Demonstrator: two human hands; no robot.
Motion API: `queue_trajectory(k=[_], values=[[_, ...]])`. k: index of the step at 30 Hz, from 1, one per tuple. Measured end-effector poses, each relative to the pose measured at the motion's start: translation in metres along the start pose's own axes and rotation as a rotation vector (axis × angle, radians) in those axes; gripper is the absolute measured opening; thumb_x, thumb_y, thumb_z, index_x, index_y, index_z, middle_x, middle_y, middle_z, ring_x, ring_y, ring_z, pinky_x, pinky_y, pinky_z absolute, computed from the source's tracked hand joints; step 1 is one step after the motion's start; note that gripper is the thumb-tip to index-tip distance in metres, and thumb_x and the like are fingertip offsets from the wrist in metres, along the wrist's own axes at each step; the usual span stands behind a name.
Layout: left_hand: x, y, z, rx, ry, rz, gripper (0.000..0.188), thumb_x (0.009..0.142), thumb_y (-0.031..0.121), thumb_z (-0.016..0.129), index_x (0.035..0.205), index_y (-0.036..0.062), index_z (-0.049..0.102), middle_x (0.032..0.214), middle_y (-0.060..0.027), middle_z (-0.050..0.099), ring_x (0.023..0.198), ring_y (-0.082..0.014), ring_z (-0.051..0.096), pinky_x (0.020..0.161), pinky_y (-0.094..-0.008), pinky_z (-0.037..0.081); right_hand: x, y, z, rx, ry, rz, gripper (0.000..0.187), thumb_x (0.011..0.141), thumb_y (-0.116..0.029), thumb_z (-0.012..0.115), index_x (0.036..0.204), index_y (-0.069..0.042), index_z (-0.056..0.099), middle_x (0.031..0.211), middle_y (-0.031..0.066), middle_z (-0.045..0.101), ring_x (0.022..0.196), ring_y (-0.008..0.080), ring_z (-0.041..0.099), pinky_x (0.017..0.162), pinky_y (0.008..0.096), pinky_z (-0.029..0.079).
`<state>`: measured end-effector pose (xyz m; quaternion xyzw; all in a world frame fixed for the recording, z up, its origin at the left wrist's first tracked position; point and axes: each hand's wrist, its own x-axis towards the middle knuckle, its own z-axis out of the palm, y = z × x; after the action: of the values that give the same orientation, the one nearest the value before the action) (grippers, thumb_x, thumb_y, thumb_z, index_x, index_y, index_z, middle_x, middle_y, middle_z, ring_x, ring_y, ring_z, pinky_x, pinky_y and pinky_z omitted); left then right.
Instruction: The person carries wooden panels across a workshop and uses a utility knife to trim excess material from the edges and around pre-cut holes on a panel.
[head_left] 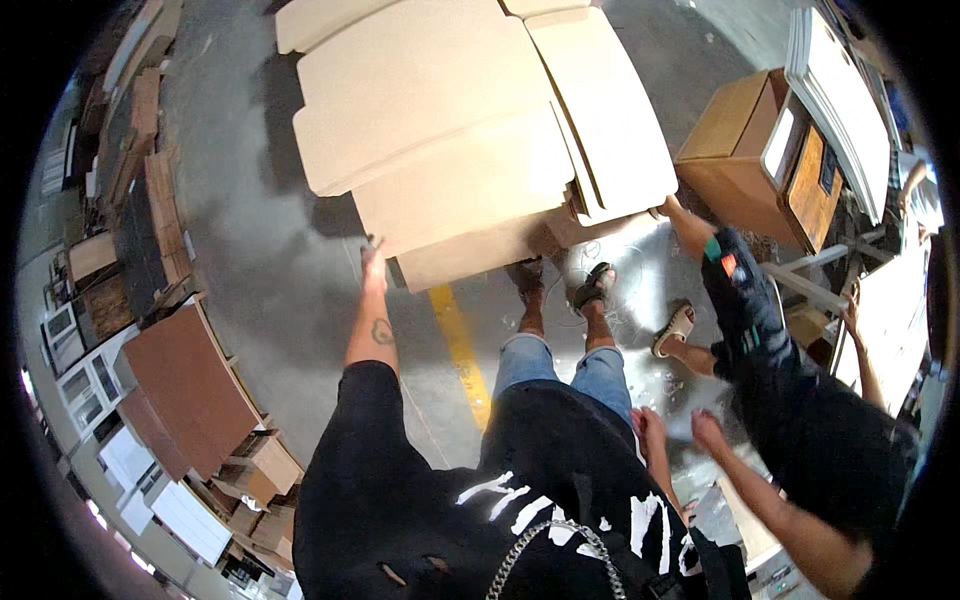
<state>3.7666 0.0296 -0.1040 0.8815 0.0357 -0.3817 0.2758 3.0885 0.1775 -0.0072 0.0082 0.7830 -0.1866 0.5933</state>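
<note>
A large tan cardboard box point(462, 170) with its wide flaps spread lies on the floor in front of me. With my left arm stretched forward, my left hand point(373, 262) is at the box's near left corner, fingers closed around its edge. Low beside my right thigh hangs my right hand point(650, 428), holding nothing visible, its fingers loosely apart. A co-worker's hand point(668, 206), below a dark sleeve, touches the near right corner of the folded flap point(615, 130). Another person's closed hand point(707, 428) is close to my right hand.
Wooden panels and a brown board point(190, 385) are stacked along the left. On the right stand an open brown carton point(735, 120), white panels point(840, 100) and a metal frame point(815, 290). A yellow floor line point(458, 350) runs before my feet; a co-worker's sandaled foot point(677, 328) is nearby.
</note>
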Motion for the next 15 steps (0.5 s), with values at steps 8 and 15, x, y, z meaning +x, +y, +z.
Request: queue_trajectory(k=[8, 15], values=[[0.006, 0.028, 0.009, -0.188, 0.027, -0.017, 0.067, 0.082, 0.031, 0.058, 0.135, -0.0013, 0.032, 0.134, -0.0214, 0.04, 0.119, -0.0359, 0.044, 0.096, -0.0467, 0.036, -0.028, 0.092, -0.123, -0.802, 0.056, -0.251, 0.039, 0.085, -0.034, 0.055, 0.105, -0.002, 0.064, 0.095, 0.0145, 0.066, 0.084, 0.0228, 0.061, 0.075, 0.0332, 0.049], [0.036, -0.012, 0.01, 0.028, 0.138, 0.3, 0.072, 0.08, 0.034, 0.058, 0.133, -0.0067, 0.031, 0.122, -0.0253, 0.05, 0.112, -0.0367, 0.049, 0.094, -0.0394, 0.037, -0.063, 0.054, -0.069, -0.791, 0.03, -0.165, 0.04, 0.084, -0.033, 0.055, 0.107, -0.002, 0.064, 0.096, 0.0143, 0.066, 0.087, 0.0211, 0.061, 0.078, 0.0326, 0.048]])
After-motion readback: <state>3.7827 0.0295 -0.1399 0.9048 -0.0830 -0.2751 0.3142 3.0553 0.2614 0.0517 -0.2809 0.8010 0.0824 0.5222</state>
